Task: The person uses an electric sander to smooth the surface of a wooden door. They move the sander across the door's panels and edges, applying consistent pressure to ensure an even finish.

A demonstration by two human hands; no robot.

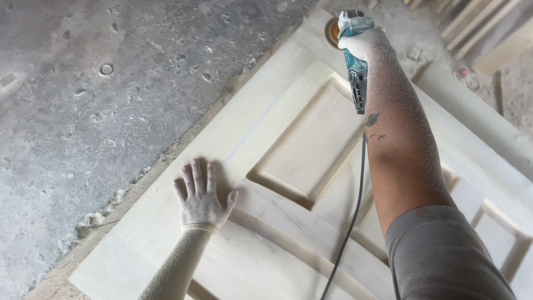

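The right hand [363, 41] grips a teal sander [355, 61] on the pale, dusty wooden door [311, 144], and the left hand [201, 201] lies flat and open on it.

Grey concrete floor [83, 100], rough, pitted and dusted with pale sawdust, which gathers in a ridge of shavings [100, 208]. Bare wooden slats [472, 22] lie stacked at the top right on dusty ground. Soft, even daylight, no hard shadows
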